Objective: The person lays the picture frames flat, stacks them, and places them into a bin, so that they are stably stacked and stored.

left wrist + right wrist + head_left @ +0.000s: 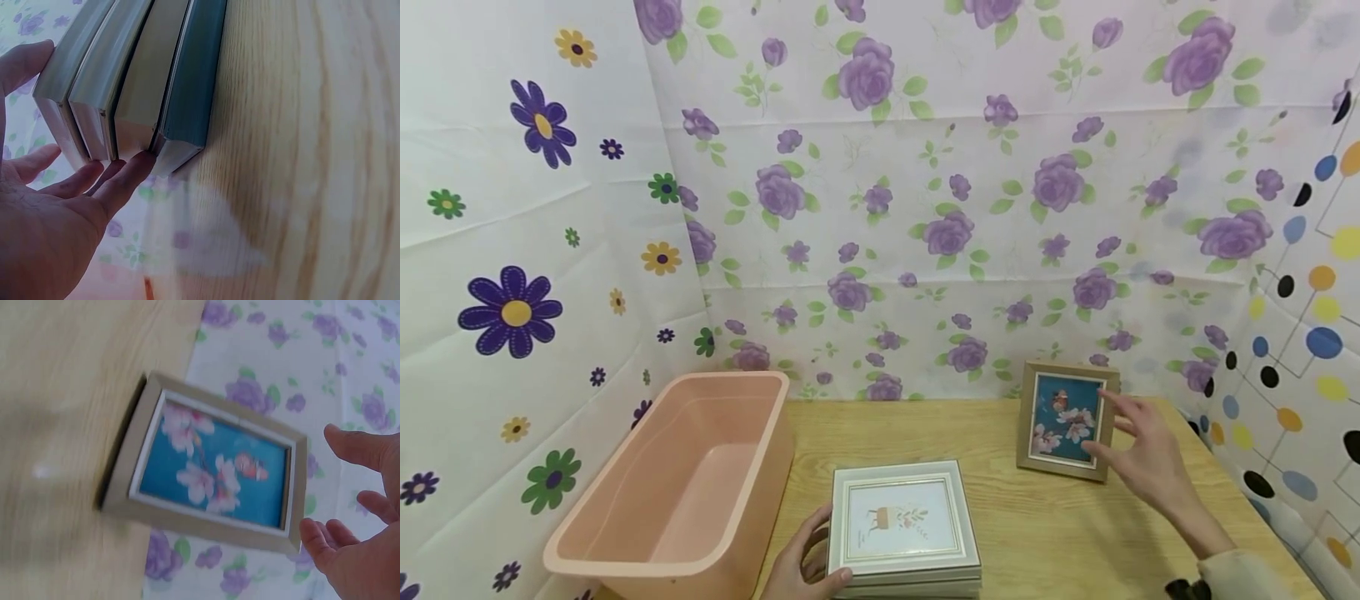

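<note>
A tan picture frame [1026,421] with a blossom picture on blue stands upright, leaning back, at the back right of the table. My right hand [1146,458] is at its right side, fingers and thumb spread; in the right wrist view the hand [365,531] is beside the frame [206,525], with one fingertip close to its edge. My left hand [808,558] rests against the left side of a stack of picture frames [902,521], the top one white. The left wrist view shows the left fingers [122,187] touching the edges of several stacked frames [134,94].
A peach plastic tub [737,475] stands on the left of the wooden table [1000,533]. Floral cloth [865,208] hangs behind the table, and patterned cloths hang at both sides.
</note>
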Demonstrator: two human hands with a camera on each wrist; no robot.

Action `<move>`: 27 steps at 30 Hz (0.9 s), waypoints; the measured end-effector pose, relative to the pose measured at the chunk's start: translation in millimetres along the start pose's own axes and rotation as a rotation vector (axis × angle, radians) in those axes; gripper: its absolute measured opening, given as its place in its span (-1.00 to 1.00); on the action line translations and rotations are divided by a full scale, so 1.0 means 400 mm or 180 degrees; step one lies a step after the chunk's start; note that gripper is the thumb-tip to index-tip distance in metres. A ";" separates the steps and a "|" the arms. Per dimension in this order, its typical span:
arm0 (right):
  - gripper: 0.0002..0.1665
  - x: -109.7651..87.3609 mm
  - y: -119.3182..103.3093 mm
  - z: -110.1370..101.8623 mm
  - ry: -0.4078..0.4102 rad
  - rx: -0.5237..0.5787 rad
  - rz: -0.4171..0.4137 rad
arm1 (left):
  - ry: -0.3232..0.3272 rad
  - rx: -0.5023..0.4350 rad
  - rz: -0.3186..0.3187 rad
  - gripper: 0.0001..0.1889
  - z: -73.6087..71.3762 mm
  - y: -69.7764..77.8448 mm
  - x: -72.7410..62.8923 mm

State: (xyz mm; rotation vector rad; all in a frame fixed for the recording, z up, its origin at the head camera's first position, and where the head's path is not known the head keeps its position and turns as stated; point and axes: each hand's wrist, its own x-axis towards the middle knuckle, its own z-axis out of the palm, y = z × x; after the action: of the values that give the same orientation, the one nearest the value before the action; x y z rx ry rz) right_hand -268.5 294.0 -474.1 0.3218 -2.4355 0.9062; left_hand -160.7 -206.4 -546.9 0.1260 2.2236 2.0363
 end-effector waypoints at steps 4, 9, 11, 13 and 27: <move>0.01 0.046 0.051 -0.012 0.0138 -0.0245 -0.0203 | 0.0070 0.0163 0.0042 -0.01 -0.002 -0.007 0.000; 0.07 0.088 0.102 -0.017 -0.0019 -0.0318 -0.0322 | 0.0125 0.0320 0.0074 -0.03 -0.002 -0.011 -0.002; 0.10 0.102 0.119 -0.015 -0.0156 -0.0270 -0.0334 | 0.0127 0.0335 0.0080 -0.03 -0.003 -0.011 -0.005; 0.14 0.116 0.136 -0.013 -0.0301 -0.0232 -0.0336 | 0.0122 0.0335 0.0100 -0.04 -0.003 -0.011 -0.005; 0.01 0.186 0.210 -0.004 -0.1093 0.0012 -0.0388 | 0.0062 0.0242 0.0070 0.00 -0.006 -0.008 -0.006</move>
State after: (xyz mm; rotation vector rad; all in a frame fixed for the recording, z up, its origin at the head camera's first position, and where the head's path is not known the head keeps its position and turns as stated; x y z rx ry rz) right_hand -362.8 354.8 -477.8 0.6681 -2.6867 0.8602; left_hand -158.6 -209.4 -549.7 0.1388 2.3224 1.9726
